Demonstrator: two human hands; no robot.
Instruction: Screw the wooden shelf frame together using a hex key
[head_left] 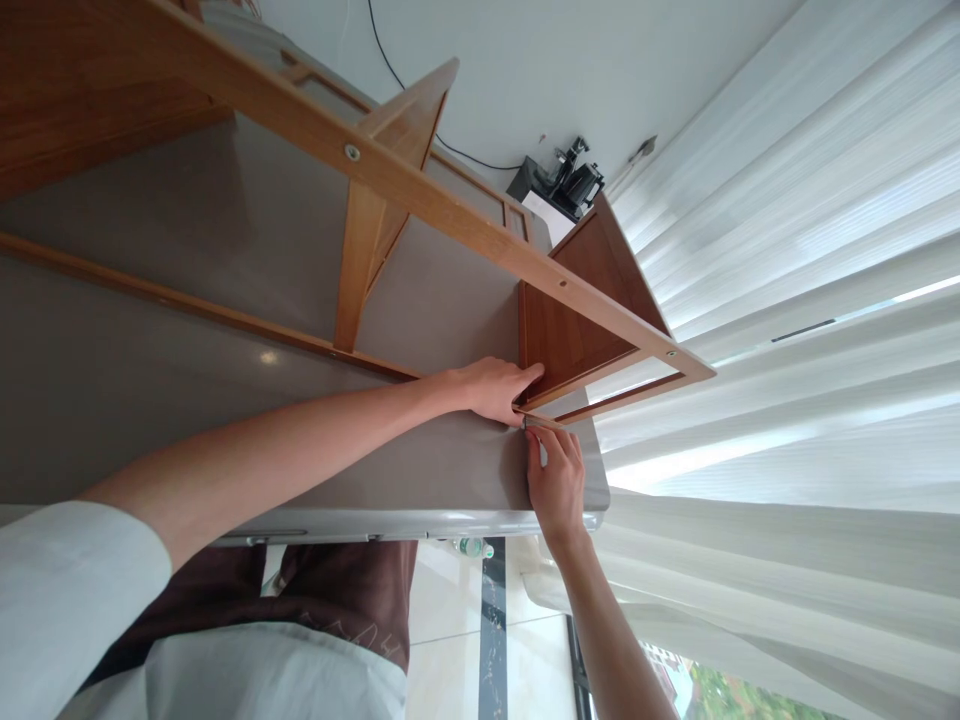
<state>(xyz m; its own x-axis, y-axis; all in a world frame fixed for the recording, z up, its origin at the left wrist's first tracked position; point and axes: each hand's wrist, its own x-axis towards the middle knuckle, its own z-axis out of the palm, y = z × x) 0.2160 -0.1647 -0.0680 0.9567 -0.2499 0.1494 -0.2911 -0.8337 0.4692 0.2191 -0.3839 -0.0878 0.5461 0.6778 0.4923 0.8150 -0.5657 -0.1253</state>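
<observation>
A wooden shelf frame (442,215) with several cross panels lies on its side on a grey tabletop (450,450). My left hand (495,390) is wrapped round the frame's lower rail near its right-end corner, thumb against the reddish-brown end panel (577,310). Just right of it, my right hand (556,480) is closed in a pinch at the same corner. A small dark, metallic bit shows between its fingertips, too small to name. Bolt heads sit in the upper rail. Part of the lower rail is hidden behind my left hand and forearm.
White curtains (787,420) hang along the right side. Black equipment (574,185) stands on a small cabinet beyond the table, and a black cable (390,65) runs along the wall. A plastic bottle (472,547) is on the floor below the table's near edge.
</observation>
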